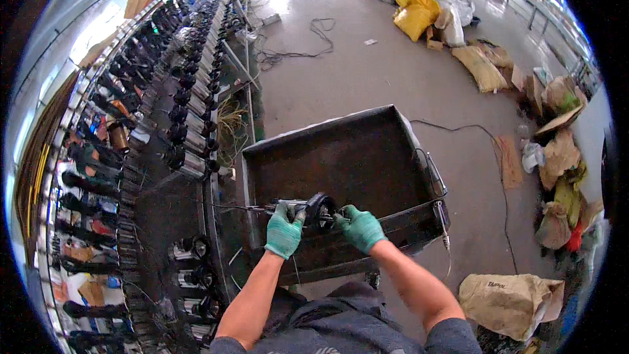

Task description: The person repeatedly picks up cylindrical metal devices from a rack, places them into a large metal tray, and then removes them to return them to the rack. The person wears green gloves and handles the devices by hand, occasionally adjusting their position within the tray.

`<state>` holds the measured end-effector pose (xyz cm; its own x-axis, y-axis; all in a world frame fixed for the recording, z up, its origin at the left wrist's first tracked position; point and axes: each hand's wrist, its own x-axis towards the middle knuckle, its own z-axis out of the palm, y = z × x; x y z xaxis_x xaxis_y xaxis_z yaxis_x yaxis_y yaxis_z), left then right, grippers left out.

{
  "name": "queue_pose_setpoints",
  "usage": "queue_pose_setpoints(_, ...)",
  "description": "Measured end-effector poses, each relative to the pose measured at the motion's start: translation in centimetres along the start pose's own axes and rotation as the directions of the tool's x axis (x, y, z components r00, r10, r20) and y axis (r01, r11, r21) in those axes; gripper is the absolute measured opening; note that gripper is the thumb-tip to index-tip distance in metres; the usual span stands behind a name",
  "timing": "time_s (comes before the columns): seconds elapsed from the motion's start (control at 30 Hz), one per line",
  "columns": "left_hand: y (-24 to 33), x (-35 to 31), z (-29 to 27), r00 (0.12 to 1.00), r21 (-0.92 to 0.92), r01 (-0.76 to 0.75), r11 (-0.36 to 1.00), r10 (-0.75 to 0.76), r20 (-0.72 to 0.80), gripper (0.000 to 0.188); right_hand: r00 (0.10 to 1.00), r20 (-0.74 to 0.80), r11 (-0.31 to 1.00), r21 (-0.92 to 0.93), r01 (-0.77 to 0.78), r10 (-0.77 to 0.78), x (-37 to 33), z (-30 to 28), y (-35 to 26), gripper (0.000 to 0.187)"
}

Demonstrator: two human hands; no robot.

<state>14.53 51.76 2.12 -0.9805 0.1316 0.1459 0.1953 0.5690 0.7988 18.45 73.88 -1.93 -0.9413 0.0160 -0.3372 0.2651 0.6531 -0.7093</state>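
Note:
Over the near side of a dark metal bin, both gloved hands work at a motor-like unit [321,210] with a silver body and a black ring-shaped end. My left hand [284,231], in a green glove, is wrapped round the silver body to the left of the ring. At the ring's right side, my right hand [362,228] has its gloved fingers closed at the open end. What those fingers pinch is too small to make out. A thin dark cable runs from the unit toward the left. The dark bin [341,151] has a raised rim and shows its bare inner floor.
Rows of similar silver-and-black units [194,147] line the rack on my left. A wire handle [432,177] hangs on the bin's right side. Cables [314,42] lie on the floor. Along the right are yellow bags [416,13], cardboard and a beige sack [508,301].

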Motion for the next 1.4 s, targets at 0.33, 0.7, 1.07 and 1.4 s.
queue_pose_setpoints(0.33, 7.3, -7.1, -1.8, 0.989, 0.063, 0.128, 0.99, -0.132, 0.062, 0.031, 0.996, -0.08, 0.919, 0.388, 0.063, -0.035, -3.4, 2.1, 2.3, 0.037)
queue_pose_setpoints(0.7, 6.1, -12.0, 3.9, 0.956, 0.006, 0.209, 0.978, -0.206, 0.208, 0.032, 0.951, 0.241, 0.711, 0.633, -0.306, 0.195, -6.5, 3.8, 10.4, 0.031)
queue_pose_setpoints(1.07, 4.5, -13.3, 4.0, 0.922, -0.116, 0.183, 0.976, -0.129, 0.366, 0.04, 0.977, 0.171, 0.825, 0.53, -0.198, 0.124, -5.2, 4.6, 16.8, 0.036)
queue_pose_setpoints(1.4, -13.7, -14.2, -11.4, 0.94, 0.44, 0.192, 0.877, -0.292, 0.173, 0.043, 0.901, -0.252, 0.935, -0.136, 0.327, -0.352, -6.9, 2.2, 4.8, 0.028)
